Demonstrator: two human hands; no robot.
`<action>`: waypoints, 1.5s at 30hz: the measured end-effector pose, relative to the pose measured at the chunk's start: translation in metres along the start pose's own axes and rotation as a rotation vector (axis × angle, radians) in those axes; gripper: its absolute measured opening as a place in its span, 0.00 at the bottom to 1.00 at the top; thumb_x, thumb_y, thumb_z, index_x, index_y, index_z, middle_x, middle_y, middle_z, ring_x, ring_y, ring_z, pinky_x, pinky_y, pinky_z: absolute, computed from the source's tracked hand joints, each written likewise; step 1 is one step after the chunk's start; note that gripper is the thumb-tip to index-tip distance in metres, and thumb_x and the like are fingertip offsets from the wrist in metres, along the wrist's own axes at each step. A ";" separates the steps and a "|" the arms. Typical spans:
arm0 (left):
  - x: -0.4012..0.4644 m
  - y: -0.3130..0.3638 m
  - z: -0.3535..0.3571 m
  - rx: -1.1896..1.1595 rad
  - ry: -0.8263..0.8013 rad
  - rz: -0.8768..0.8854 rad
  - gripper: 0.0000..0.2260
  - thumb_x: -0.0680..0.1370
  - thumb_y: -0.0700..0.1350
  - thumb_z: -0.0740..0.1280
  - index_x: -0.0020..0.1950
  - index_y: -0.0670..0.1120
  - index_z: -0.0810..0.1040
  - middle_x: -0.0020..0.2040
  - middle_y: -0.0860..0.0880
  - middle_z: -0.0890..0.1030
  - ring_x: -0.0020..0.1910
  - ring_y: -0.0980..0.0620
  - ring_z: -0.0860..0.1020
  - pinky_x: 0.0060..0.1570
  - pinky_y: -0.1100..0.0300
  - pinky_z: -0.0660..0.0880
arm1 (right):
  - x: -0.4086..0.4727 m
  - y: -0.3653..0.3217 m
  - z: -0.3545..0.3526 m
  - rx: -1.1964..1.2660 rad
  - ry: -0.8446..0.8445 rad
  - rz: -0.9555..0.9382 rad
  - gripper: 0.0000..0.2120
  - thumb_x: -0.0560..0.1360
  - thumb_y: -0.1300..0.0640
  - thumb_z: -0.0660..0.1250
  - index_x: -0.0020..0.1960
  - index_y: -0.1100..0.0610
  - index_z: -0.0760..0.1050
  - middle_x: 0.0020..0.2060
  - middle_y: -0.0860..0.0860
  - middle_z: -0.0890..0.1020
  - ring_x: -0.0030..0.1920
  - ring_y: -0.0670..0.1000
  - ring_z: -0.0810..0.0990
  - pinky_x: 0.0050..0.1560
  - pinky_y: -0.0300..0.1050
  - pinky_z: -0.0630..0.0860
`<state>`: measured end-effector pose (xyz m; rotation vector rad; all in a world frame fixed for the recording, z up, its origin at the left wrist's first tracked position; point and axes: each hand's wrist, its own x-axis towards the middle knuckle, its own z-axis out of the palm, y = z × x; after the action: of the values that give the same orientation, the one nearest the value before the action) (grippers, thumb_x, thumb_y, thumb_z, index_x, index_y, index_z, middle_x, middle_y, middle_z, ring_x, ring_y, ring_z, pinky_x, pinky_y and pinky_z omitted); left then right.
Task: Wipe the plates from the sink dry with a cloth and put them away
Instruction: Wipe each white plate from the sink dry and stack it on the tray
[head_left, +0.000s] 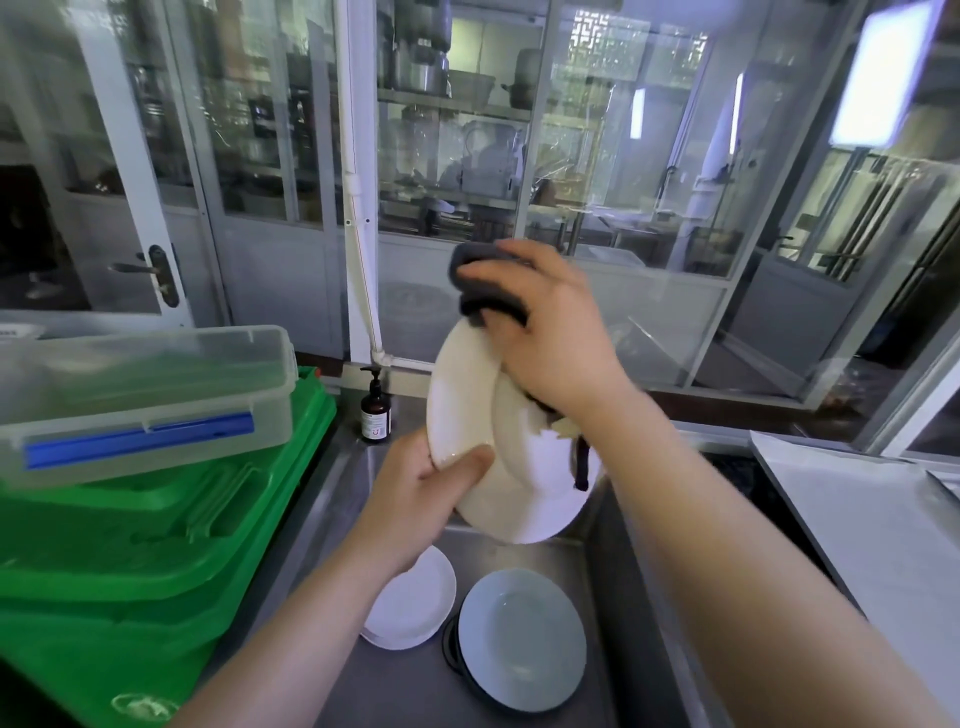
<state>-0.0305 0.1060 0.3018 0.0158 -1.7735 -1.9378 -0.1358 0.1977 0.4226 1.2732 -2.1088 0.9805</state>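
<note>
Left hand (415, 483) grips round white ceramic plate (467, 395) by its lower rim, tilted above steel sink (613, 525); right hand (550, 332) clutches dark grey cloth (485, 283) on its top edge. Green plastic bins (156, 545) crowd left; pale blue plate (522, 639) lies below.

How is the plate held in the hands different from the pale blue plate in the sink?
The held plate is cream-white; the pale blue plate is bluish grey. The held plate is tilted on edge above the sink, gripped by the left hand; the pale blue plate lies flat, on something dark. Both are round, with a sunken centre.
</note>
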 end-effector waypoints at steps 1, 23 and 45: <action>-0.001 0.000 -0.001 0.011 0.005 0.011 0.10 0.68 0.54 0.70 0.47 0.57 0.84 0.43 0.51 0.86 0.43 0.54 0.84 0.36 0.58 0.79 | 0.006 0.011 -0.003 0.022 0.010 0.052 0.19 0.71 0.65 0.67 0.60 0.52 0.80 0.64 0.54 0.75 0.64 0.57 0.72 0.68 0.41 0.64; 0.021 0.015 -0.027 -0.505 0.401 0.064 0.12 0.74 0.38 0.68 0.56 0.46 0.79 0.49 0.47 0.85 0.48 0.47 0.83 0.40 0.56 0.81 | -0.091 0.013 0.033 0.273 -0.068 -0.115 0.26 0.64 0.71 0.68 0.58 0.52 0.81 0.66 0.49 0.73 0.64 0.50 0.73 0.67 0.40 0.66; 0.000 -0.010 -0.031 -0.630 -0.071 -0.152 0.41 0.61 0.55 0.81 0.70 0.48 0.69 0.65 0.46 0.79 0.62 0.46 0.78 0.49 0.52 0.80 | -0.087 0.041 0.018 1.483 0.083 0.851 0.11 0.65 0.54 0.74 0.47 0.54 0.84 0.45 0.56 0.85 0.43 0.54 0.85 0.40 0.47 0.81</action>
<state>-0.0240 0.0776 0.2877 -0.1403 -1.1563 -2.5527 -0.1344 0.2436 0.3356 0.6094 -1.6488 3.2006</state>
